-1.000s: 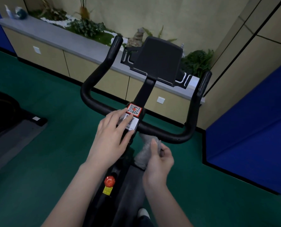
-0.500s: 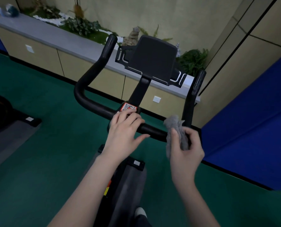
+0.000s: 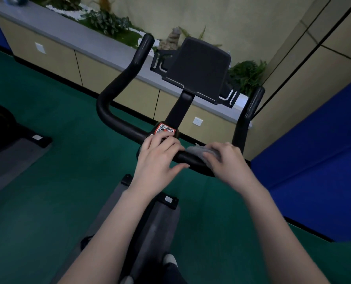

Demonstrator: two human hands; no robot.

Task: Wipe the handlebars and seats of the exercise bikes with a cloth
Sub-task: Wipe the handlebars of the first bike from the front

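**Two hands and one cloth on the crossbar**

At the middle of the view, one black handlebar spans the exercise bike, with two upright horns, one at 11 o'clock and one at 2 o'clock. One dark tablet holder stands at 12 o'clock above one red QR sticker. One grey cloth lies over the crossbar, just right of centre.

Two bare hands are on the bar. The left hand rests on it below the sticker, fingers loosely spread and fairly straight, holding nothing. The right hand presses the cloth onto the bar, fingers curled over it.

One grey counter with plants runs from 10 to 1 o'clock; one blue wall pad sits at 3 o'clock.

Half a second earlier the right hand held the cloth bunched upright, off the bar by the right horn; now it is laid down on the crossbar, nearer the left hand, which has hardly moved.
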